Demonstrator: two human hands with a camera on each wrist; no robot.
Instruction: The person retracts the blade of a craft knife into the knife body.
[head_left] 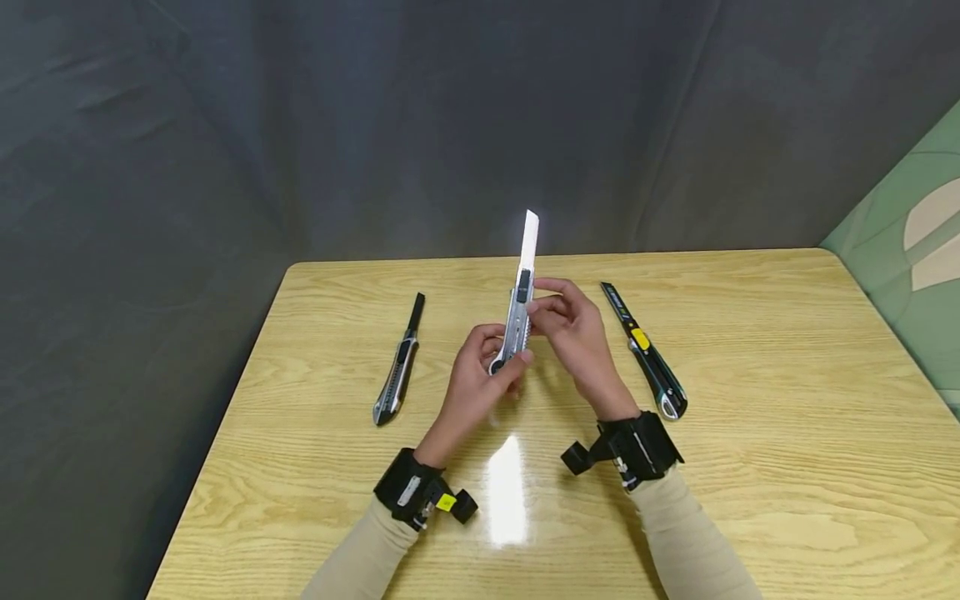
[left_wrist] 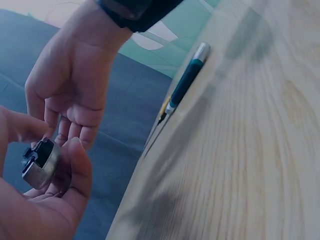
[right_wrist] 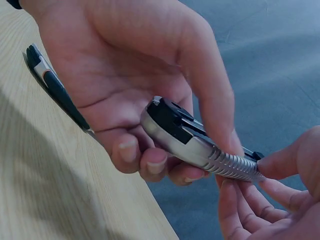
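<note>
A silver utility knife (head_left: 517,321) is held up over the table between both hands, its blade (head_left: 529,242) extended and pointing away, bright with glare. My left hand (head_left: 476,379) grips the butt end of the handle, thumb on one side and fingers curled behind. Farther up, my right hand (head_left: 581,337) pinches the side of the handle beside the black slider (head_left: 522,286). The right wrist view shows that thumb and fingertips on the ribbed part of the handle (right_wrist: 227,165). In the left wrist view the knife's butt end (left_wrist: 41,162) faces the camera.
A grey and black utility knife (head_left: 397,367) lies on the wooden table (head_left: 787,417) to the left. Another, black and teal with a yellow slider (head_left: 645,354), lies to the right. Dark cloth (head_left: 480,125) hangs behind the table; green patterned fabric (head_left: 911,233) is at far right.
</note>
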